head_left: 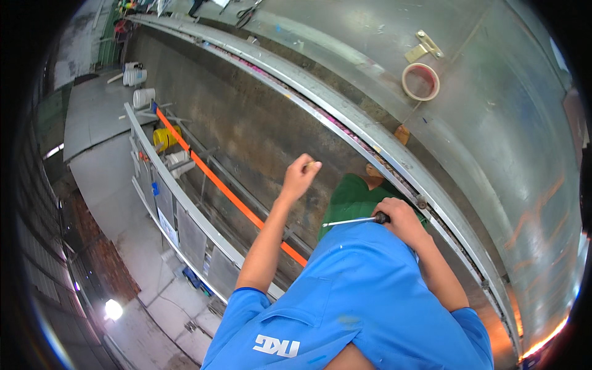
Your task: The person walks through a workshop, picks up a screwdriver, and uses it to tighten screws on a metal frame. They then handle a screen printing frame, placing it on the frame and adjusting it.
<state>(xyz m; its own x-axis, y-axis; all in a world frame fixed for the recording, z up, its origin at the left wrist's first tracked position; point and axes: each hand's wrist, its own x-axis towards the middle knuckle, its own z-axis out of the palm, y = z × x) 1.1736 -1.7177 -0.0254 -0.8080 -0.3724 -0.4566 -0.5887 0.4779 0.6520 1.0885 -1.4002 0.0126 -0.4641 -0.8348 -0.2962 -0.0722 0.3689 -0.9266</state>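
Observation:
My right hand point(399, 217), close to my body, is wrapped round the dark handle of a screwdriver point(351, 221). Its thin metal shaft points left across the front of my blue shirt. My left hand point(300, 177) is raised ahead of me over the brown floor, its fingers curled and the thumb pressed to them. A small yellowish bit shows at the fingertips, too small to name. The hand touches nothing else that I can see.
A long metal-edged bench point(493, 123) curves along my right, bearing a tape roll point(420, 82), a metal bracket point(424, 47) and scissors point(248, 13). An orange bar point(216, 180) and a metal rail point(185, 216) run along my left. A yellow bucket point(164, 139) stands beyond.

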